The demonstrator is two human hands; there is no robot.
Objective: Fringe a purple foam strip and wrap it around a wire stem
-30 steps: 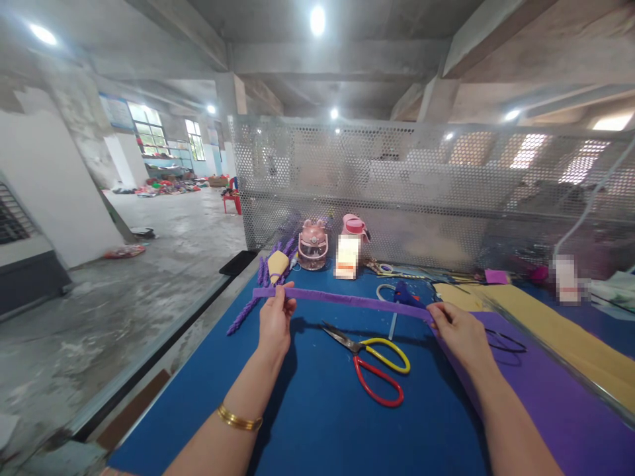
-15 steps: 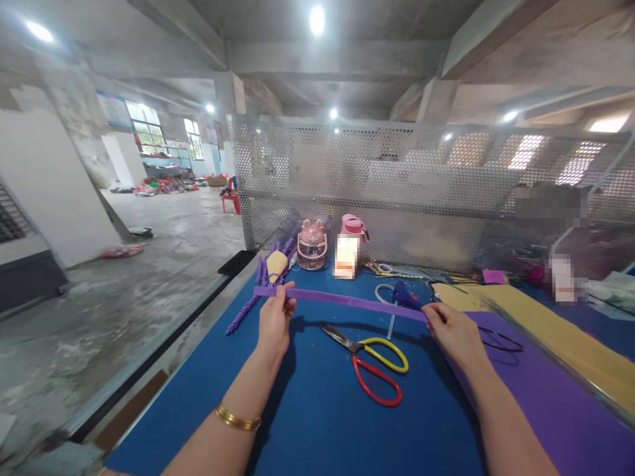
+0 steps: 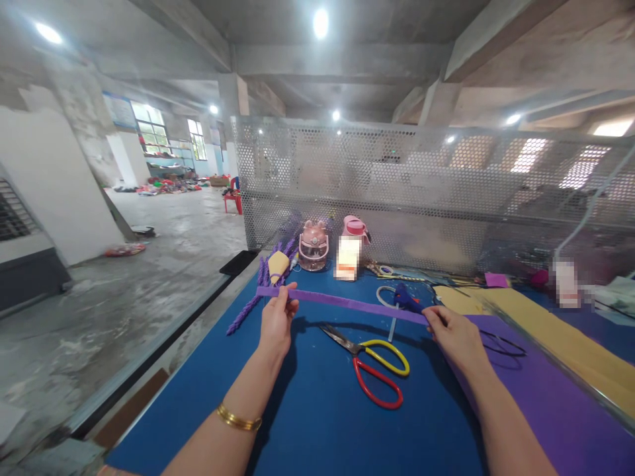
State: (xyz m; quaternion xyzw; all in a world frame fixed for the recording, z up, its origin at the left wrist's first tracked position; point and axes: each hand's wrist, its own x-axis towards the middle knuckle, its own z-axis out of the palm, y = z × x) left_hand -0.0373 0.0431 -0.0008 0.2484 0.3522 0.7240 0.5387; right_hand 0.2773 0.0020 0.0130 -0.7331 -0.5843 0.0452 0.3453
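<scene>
A long, narrow purple strip (image 3: 347,303) is stretched between my two hands above the blue tabletop. My left hand (image 3: 278,322) pinches it near its left end, with a short piece sticking out past the fingers. At the other end, my right hand (image 3: 450,330) is closed on the strip between thumb and fingers. Below the strip lie scissors (image 3: 358,350) with one yellow and one red handle, blades pointing up and left. A dark blue glue gun (image 3: 407,299) lies behind the strip near my right hand, a pale stick beneath it.
Purple flower-like stems (image 3: 243,316) with a yellow piece (image 3: 278,266) lie back left. A pink clear-fronted cup (image 3: 313,248) and a pink bottle (image 3: 356,226) stand before the perforated metal screen (image 3: 421,192). Purple sheet (image 3: 550,390) and yellow sheet (image 3: 560,330) cover the right side.
Both hands keep the strip stretched in nearly the same place. The whole view has shifted very slightly; nothing was taken hold of or let go.
</scene>
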